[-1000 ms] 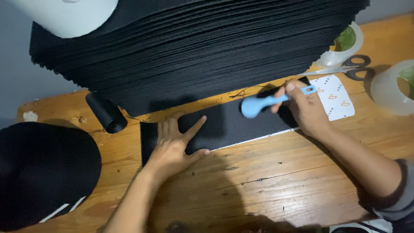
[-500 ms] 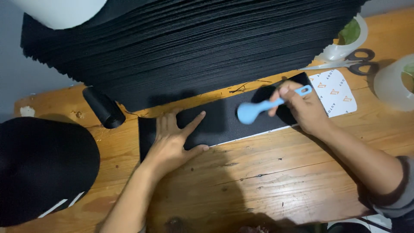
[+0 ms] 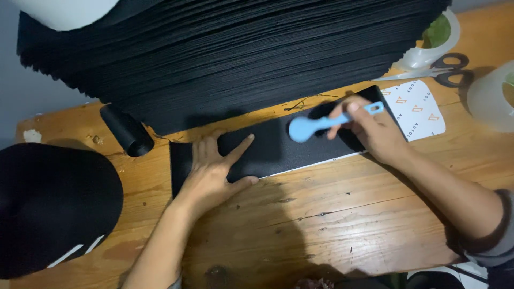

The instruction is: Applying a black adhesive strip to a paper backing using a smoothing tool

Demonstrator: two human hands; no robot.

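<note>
Lying flat on table: long black textured strip (image 3: pixel 278 150).

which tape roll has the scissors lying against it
The clear tape roll at the top right, just behind the right hand: the scissors lie against its base. The other roll sits apart at the right edge.
</note>
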